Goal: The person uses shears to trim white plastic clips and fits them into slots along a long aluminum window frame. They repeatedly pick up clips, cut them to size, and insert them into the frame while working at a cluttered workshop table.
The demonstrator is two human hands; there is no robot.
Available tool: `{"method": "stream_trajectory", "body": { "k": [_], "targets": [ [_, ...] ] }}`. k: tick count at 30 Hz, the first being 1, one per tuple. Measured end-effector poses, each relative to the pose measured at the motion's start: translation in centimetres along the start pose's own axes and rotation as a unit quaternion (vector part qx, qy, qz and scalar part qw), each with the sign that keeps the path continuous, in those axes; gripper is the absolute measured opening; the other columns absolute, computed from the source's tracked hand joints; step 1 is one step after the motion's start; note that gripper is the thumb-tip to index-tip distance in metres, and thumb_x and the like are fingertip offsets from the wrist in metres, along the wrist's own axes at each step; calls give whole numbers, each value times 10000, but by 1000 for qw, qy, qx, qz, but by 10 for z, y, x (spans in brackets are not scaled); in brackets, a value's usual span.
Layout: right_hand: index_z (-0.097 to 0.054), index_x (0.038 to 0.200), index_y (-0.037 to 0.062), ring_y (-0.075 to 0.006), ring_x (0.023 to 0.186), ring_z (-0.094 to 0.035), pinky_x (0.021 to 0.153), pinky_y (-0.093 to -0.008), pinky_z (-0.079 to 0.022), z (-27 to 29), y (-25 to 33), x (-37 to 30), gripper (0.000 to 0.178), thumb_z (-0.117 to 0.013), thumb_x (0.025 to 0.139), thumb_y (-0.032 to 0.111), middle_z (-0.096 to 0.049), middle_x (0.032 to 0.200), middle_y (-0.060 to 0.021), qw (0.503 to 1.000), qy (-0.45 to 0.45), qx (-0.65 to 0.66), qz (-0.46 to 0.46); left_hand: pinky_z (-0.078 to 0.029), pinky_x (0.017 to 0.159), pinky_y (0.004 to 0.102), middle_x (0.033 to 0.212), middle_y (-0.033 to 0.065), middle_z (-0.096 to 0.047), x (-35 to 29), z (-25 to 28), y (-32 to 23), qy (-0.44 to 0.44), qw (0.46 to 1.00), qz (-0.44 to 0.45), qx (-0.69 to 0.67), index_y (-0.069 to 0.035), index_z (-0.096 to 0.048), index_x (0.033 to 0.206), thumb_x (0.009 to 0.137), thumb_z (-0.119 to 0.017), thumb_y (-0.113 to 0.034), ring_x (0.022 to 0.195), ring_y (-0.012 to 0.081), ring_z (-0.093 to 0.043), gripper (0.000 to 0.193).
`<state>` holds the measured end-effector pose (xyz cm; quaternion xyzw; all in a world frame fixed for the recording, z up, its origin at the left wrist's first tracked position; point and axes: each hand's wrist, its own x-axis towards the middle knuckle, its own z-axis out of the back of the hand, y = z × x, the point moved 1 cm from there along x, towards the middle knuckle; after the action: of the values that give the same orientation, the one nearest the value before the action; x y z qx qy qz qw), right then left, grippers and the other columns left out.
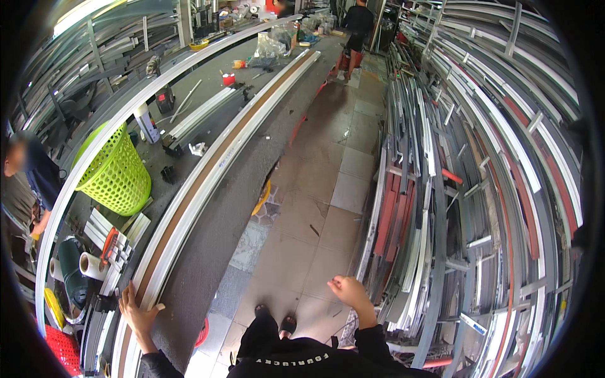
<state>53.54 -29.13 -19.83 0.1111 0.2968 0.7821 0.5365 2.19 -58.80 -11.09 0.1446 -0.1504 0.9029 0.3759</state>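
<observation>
Along the grey workbench lies a long white profile with a brown strip down its middle (189,194). My left hand (137,316) rests flat on its near end, fingers spread and thumb out to the side. A small black clamp-like piece (104,303) sits just left of those fingers. My right hand (350,291) hangs above the tiled floor, near the rack on the right, its fingers curled in and nothing visible in them.
Left on the bench stand a green perforated basket (116,173), a spray can (146,123) and white rolls (92,265). Racks of metal profiles (498,189) line the right side. One person (358,28) is at the aisle's far end, another (39,173) at the left.
</observation>
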Motion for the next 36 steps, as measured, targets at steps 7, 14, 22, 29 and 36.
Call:
{"method": "stream_trajectory", "body": {
  "k": [7,14,22,29,36],
  "targets": [
    [-692,900,45,-364,810,-704,698,-462,-542,-5,24,109,365,-663,924,407,-714,810,-163,994,47,-5,98,-388,1042,508,1309,223,-589,4,-6,26,17,999,-28,-10,-11,-518,1442,666,-751,-688,1170,406,-535,1055],
    [-687,1008,42,-402,921,-694,793,-497,-541,-19,36,230,433,-637,923,464,-724,950,-196,969,174,-118,126,-444,867,495,989,190,-666,76,-23,-44,-181,979,-26,-88,21,-679,1056,995,-356,-501,932,396,-597,617],
    [-704,1076,22,-401,1008,-684,872,-505,-535,-21,5,302,534,-579,942,523,-720,1058,-221,954,281,-91,58,-505,598,405,716,75,-658,295,-76,-272,-75,919,-314,-225,-113,-727,787,944,-482,-585,629,279,-646,554],
    [-718,1100,35,-405,1078,-670,942,-485,-526,18,-80,385,560,-587,934,554,-702,1130,-242,944,317,-95,4,-485,555,405,662,32,-630,368,-156,-470,-2,819,-447,-360,-141,-714,769,881,-596,-521,596,260,-626,413],
    [-705,1111,65,-395,1055,-675,904,-491,-527,143,-193,501,549,-607,916,569,-717,1099,-202,976,189,-80,-77,-537,762,433,1000,111,-714,359,-247,-721,317,722,-509,-345,-119,-700,1108,894,-628,-329,899,333,-681,308]
  ]
}}
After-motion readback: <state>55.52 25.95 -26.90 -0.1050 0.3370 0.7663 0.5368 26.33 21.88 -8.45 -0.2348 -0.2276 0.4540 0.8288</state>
